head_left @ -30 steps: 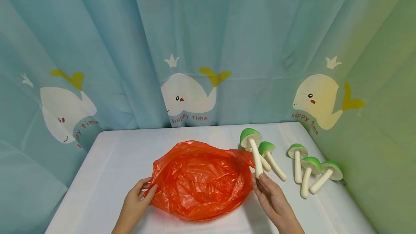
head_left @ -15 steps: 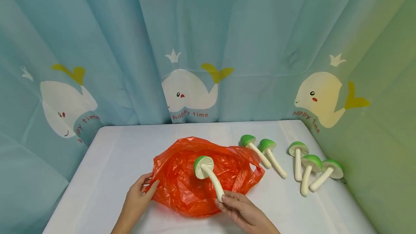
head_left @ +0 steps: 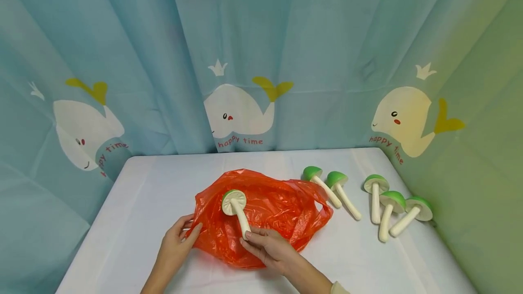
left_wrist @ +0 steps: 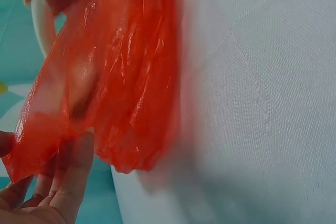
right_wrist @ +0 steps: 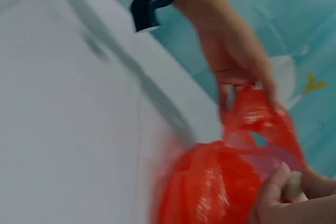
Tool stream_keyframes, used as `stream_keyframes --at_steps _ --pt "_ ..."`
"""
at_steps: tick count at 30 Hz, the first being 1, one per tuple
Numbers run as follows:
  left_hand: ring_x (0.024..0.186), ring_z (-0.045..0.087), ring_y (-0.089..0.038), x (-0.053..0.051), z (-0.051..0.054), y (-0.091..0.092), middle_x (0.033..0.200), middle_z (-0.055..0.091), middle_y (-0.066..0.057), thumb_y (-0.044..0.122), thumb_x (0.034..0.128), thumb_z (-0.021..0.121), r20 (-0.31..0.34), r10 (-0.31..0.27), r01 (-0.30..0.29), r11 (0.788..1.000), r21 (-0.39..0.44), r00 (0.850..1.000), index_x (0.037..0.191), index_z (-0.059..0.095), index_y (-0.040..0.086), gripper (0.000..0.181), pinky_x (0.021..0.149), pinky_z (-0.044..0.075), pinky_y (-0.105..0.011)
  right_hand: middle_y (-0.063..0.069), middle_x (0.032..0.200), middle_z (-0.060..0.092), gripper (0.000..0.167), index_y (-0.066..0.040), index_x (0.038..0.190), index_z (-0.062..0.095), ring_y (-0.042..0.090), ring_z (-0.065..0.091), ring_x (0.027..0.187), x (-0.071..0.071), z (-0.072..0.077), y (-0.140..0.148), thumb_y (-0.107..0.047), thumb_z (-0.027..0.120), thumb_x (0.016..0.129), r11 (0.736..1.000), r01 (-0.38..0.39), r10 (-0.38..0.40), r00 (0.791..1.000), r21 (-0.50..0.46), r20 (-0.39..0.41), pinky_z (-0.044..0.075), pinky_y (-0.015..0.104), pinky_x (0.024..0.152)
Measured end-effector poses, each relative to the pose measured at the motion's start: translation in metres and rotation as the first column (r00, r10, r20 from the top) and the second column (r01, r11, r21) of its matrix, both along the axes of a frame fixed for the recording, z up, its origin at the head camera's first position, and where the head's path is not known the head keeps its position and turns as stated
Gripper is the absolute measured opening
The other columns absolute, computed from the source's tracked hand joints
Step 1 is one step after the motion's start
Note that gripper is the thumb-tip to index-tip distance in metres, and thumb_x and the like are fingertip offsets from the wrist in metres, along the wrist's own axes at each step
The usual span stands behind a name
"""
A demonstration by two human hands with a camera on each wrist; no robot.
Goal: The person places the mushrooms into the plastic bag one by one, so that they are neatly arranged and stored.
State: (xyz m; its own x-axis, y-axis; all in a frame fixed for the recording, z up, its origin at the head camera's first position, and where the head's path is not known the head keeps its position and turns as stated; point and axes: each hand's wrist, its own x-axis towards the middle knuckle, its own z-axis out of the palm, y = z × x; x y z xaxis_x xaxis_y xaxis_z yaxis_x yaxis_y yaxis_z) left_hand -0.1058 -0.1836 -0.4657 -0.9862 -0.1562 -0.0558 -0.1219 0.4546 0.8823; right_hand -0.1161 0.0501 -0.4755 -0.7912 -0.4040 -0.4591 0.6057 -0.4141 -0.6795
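A red plastic bag (head_left: 282, 203) lies with its mouth spread in the middle of the white table in the head view. My left hand (head_left: 175, 244) pinches the bag's left edge between thumb and fingers; the left wrist view shows the thin plastic (left_wrist: 126, 72) stretched up from this hand (left_wrist: 58, 187). Over the bag's mouth, my right hand (head_left: 271, 248) grips a toy mushroom (head_left: 242, 219) by the lower end of its white stem. Its green cap tilts up and left, above the red plastic. In the right wrist view only the stem's end (right_wrist: 293, 184) shows between the fingers.
Two green-capped mushrooms (head_left: 344, 196) lie just right of the bag, the nearer one partly behind its handle. Three more mushrooms (head_left: 376, 198) lie close together by the table's right edge. A blue curtain (head_left: 318, 58) hangs behind the white table (head_left: 155, 185).
My right hand has carried the mushroom leftward from beside the bag's right edge to over its mouth, letting go of that edge. The bag's right handle has flopped outward. My left hand keeps its grip.
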Motion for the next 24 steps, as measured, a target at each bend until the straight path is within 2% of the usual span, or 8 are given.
stream_keyframes --at_steps 5,11,15,18,24 --pt "0.091 0.062 -0.022 -0.001 -0.002 0.002 0.103 0.062 -0.012 0.018 0.0901 0.066 -0.024 -0.001 0.001 1.0 0.011 1.0 0.12 0.058 -0.001 0.036 0.073 0.054 -0.025 0.027 0.114 0.05 0.039 0.017 0.125 0.041 0.018 0.062 0.09 -0.01 -0.002 -0.027 0.001 0.056 0.093 0.997 0.078 -0.077 0.997 0.019 -0.018 0.048 0.029 0.089" --pt "0.091 0.062 -0.023 0.0 -0.002 0.001 0.104 0.062 -0.012 0.017 0.0894 0.067 -0.018 0.0 0.0 1.0 -0.015 1.0 0.121 0.057 -0.001 0.038 0.075 0.054 -0.027 0.025 0.109 0.052 0.039 0.014 0.124 0.043 0.017 0.063 0.086 -0.02 -0.005 -0.049 0.0 0.06 0.091 0.991 0.108 -0.103 0.993 0.084 -0.061 0.051 0.029 0.085" --pt "0.091 0.063 -0.024 0.0 -0.001 0.002 0.105 0.062 -0.013 0.016 0.0886 0.068 -0.026 -0.013 0.013 1.0 -0.01 1.0 0.121 0.056 -0.002 0.039 0.077 0.054 -0.031 0.02 0.1 0.057 0.038 0.013 0.12 0.045 0.017 0.064 0.082 -0.022 -0.014 -0.062 0.002 0.062 0.089 0.984 0.124 -0.115 0.99 0.131 -0.079 0.052 0.03 0.081" --pt "0.09 0.063 -0.023 0.0 -0.001 0.003 0.105 0.061 -0.014 0.016 0.0882 0.068 -0.031 -0.02 0.02 1.0 0.013 0.999 0.12 0.057 -0.004 0.039 0.075 0.054 -0.029 0.018 0.095 0.059 0.035 0.014 0.117 0.045 0.018 0.065 0.081 -0.021 -0.023 -0.068 0.003 0.062 0.088 0.976 0.133 -0.115 0.987 0.172 -0.112 0.053 0.031 0.08" --pt "0.085 0.065 -0.019 0.0 -0.001 0.002 0.105 0.062 -0.013 0.017 0.0891 0.067 -0.024 0.023 -0.023 0.999 0.03 0.999 0.118 0.059 -0.001 0.035 0.069 0.054 -0.023 0.01 0.086 0.06 0.032 0.011 0.11 0.051 0.016 0.062 0.076 -0.018 -0.034 -0.068 -0.001 0.066 0.085 0.941 0.113 -0.046 0.977 0.32 -0.209 0.054 0.03 0.075"
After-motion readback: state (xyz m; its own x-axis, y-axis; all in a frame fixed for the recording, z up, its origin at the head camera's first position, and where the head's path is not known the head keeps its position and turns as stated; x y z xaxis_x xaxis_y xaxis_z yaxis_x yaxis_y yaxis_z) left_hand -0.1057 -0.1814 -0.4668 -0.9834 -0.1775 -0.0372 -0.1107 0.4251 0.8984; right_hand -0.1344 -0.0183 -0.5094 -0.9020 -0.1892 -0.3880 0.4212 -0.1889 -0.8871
